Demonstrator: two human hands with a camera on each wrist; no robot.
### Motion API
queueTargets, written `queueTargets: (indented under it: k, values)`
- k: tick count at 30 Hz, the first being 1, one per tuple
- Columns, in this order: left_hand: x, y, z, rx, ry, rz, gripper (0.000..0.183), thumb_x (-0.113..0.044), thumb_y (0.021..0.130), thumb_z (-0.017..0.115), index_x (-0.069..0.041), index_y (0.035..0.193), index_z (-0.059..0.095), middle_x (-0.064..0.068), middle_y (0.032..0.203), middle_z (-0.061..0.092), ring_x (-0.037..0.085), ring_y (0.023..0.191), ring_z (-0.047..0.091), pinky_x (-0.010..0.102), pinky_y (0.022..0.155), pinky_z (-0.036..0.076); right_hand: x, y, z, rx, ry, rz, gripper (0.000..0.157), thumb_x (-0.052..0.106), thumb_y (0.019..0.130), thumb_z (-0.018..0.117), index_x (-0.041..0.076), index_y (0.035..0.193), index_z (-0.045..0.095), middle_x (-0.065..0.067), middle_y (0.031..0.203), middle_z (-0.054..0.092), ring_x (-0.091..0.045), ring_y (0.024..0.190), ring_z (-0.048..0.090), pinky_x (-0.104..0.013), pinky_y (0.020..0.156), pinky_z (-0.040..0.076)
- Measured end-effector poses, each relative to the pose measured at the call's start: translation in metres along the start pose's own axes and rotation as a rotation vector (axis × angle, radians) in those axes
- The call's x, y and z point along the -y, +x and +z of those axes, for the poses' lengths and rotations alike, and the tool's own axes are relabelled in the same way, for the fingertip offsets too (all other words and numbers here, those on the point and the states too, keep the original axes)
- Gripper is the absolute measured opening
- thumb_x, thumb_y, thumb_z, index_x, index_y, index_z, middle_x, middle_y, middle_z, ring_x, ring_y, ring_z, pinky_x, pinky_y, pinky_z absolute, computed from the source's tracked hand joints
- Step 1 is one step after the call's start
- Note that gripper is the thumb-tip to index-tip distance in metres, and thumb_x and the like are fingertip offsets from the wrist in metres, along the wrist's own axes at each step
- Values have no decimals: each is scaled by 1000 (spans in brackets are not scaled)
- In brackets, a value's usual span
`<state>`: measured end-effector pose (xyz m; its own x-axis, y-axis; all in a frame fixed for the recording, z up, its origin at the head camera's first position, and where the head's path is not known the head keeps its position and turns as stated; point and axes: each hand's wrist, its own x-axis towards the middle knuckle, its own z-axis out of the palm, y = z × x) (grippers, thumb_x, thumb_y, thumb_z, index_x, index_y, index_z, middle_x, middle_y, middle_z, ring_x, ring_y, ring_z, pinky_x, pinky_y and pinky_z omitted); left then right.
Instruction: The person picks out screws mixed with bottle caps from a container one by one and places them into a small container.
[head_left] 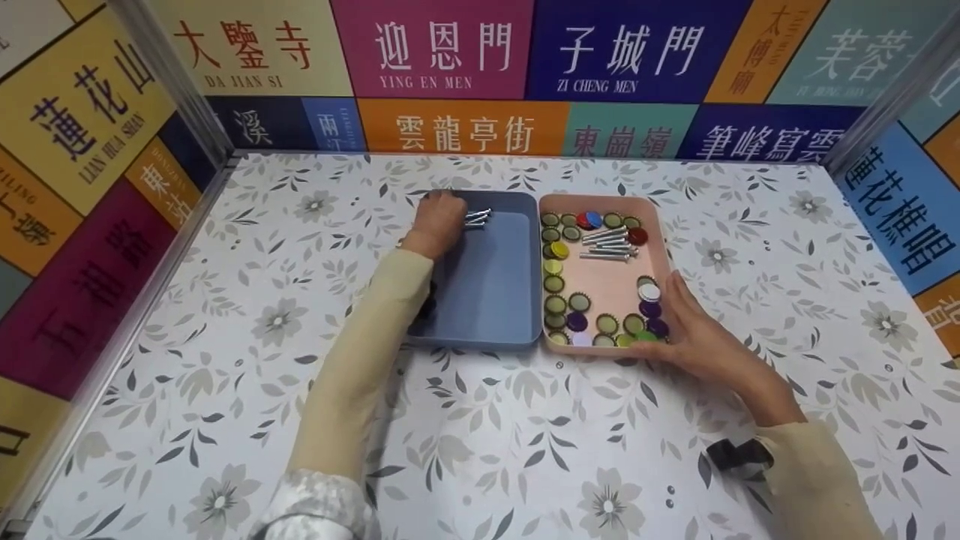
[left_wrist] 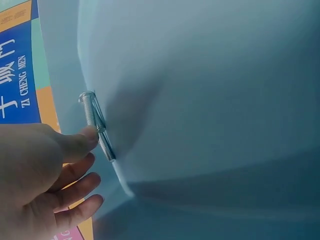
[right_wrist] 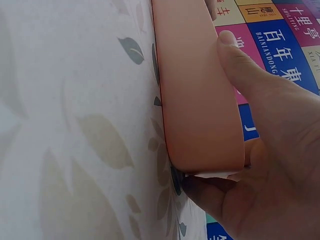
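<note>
While my left grip (head_left: pixel 439 223) is pinching a bolt (left_wrist: pixel 88 109) in the blue tray's (head_left: pixel 491 300) far left corner, beside other bolts (head_left: pixel 478 217), my right grip (head_left: pixel 701 341) is holding the pink tray (head_left: pixel 600 282); I should be aligning this bolt with its neighbours and loosening gently.

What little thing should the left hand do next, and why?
Maybe the left hand should gently let go of the screw it pinches. It's beside other screws in the blue tray, and more screws lie near bottle caps in the pink tray, which the right hand holds.
</note>
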<state>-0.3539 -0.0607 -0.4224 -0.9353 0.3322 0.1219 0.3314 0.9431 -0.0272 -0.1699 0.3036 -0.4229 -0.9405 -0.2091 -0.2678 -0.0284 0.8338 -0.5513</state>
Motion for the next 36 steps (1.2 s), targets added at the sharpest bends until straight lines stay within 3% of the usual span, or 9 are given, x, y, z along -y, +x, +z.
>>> queueTargets:
  k: [9, 29, 36]
  values:
    - [-2, 1, 3, 54, 34, -24, 27, -1, 94, 53, 3, 113, 72, 28, 118, 68, 40, 113, 62, 51, 92, 54, 1, -1, 0, 6, -4, -1, 128, 69, 78, 70, 17, 157, -17, -8, 164, -28, -52, 151, -7, -66, 119, 7]
    - [-7, -2, 4, 37, -39, -62, 27, -2, 97, 49, 6, 111, 71, 29, 117, 65, 42, 114, 60, 54, 92, 53, -1, 2, 0, -1, 22, -31, 128, 64, 79, 73, 18, 158, -16, -11, 165, -26, -53, 150, -3, -66, 119, 10]
    - [-11, -5, 2, 39, -110, -116, 27, -8, 96, 54, 5, 112, 71, 28, 117, 65, 41, 115, 59, 53, 94, 52, -3, 1, 0, -3, 29, -7, 130, 68, 76, 73, 22, 158, -17, -9, 165, -26, -53, 150, -3, -67, 119, 9]
